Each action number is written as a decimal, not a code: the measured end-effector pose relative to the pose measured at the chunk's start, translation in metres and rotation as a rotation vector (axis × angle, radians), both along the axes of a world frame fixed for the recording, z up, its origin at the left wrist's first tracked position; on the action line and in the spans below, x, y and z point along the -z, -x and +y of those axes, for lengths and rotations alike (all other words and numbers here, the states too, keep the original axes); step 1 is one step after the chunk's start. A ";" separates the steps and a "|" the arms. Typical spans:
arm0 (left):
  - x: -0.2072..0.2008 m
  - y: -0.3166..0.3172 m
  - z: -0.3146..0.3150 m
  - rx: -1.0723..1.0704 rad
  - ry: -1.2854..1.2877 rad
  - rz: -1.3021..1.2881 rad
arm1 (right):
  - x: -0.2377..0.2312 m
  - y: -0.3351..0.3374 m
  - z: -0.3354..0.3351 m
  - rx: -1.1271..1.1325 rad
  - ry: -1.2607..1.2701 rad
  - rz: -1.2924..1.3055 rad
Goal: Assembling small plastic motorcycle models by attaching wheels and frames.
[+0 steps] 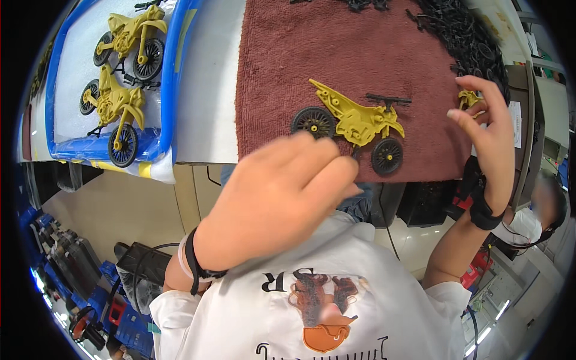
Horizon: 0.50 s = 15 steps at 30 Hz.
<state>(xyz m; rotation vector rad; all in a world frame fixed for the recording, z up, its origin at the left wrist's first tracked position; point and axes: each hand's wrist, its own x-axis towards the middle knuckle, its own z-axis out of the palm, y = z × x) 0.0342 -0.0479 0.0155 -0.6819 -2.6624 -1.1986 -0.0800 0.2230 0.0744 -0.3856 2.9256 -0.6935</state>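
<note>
A yellow and black toy motorcycle (360, 123) lies on its side on the brown towel (282, 54), with two black spoked wheels and a black handlebar. My left hand (279, 195) is over the towel's front edge, just below the rear wheel. Its fingers curl closed, slightly blurred, hiding whatever they hold, if anything. At the right side of the towel, my right hand (495, 135) has its thumb and index finger spread apart. A small yellow part (470, 98) shows behind that gap, close to the other fingers; whether they touch it is unclear.
On the left, a blue-rimmed tray (171, 78) holds two yellow toy motorcycles (123, 105) with black wheels. A heap of black plastic parts (459, 33) covers the towel's far right corner. More black pieces (360, 5) lie at the far edge. Another person (534, 219) is at the right.
</note>
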 end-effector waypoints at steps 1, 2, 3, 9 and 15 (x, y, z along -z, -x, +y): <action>0.004 0.002 -0.004 -0.044 -0.062 0.156 | 0.007 -0.003 -0.001 -0.010 0.005 -0.005; 0.006 0.004 -0.005 -0.034 -0.012 0.195 | 0.012 -0.006 0.000 -0.046 0.015 -0.014; 0.006 0.008 -0.004 -0.034 -0.018 0.196 | 0.015 -0.008 0.001 -0.082 0.025 -0.023; 0.018 0.018 0.005 0.025 0.039 0.239 | 0.008 -0.003 0.002 -0.123 -0.088 -0.065; 0.023 0.017 0.007 -0.009 0.014 0.248 | 0.004 -0.008 0.006 0.025 -0.168 0.012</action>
